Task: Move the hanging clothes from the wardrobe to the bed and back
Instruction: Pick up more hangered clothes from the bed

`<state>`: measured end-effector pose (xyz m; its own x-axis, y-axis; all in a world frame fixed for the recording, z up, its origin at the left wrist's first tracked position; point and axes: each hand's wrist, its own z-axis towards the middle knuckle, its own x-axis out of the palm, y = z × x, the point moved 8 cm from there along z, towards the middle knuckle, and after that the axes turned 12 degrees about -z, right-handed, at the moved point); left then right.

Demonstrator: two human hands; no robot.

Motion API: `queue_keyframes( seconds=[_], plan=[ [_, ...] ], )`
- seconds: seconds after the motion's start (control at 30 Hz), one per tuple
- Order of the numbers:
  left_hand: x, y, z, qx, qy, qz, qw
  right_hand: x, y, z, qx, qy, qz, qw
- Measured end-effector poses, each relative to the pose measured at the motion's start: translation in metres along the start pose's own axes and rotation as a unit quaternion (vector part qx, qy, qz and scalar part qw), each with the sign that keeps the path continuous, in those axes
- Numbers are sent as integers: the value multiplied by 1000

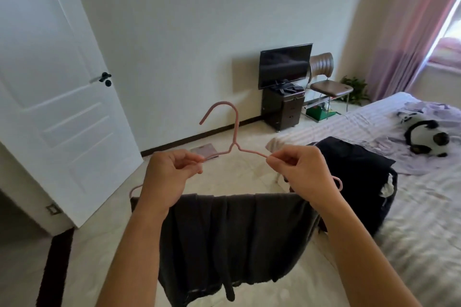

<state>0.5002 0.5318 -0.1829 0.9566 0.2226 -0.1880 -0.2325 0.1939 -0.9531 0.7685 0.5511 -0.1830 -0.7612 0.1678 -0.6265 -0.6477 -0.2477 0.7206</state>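
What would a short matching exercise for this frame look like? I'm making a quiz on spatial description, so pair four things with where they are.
Things:
1. pink hanger
2. dark grey garment
3. panda plush toy
4. television

Places:
A. on the dark cabinet by the far wall
B. lying on the bed
C. pinched at its shoulders by the left hand and the right hand
D. draped over the hanger's bottom bar

Pairs: 1-C, 2-D, 3-B, 4-A
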Motion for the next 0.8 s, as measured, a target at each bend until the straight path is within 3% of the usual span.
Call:
queue_keyframes(
  seconds=[0.43,0.8],
  plan=[
    [121,30,109,12,196,-27,980,-31,-85,25,126,-137,-19,982],
    [248,41,175,39,277,-47,959,-76,-169,55,211,-214,-39,953]
  ],
)
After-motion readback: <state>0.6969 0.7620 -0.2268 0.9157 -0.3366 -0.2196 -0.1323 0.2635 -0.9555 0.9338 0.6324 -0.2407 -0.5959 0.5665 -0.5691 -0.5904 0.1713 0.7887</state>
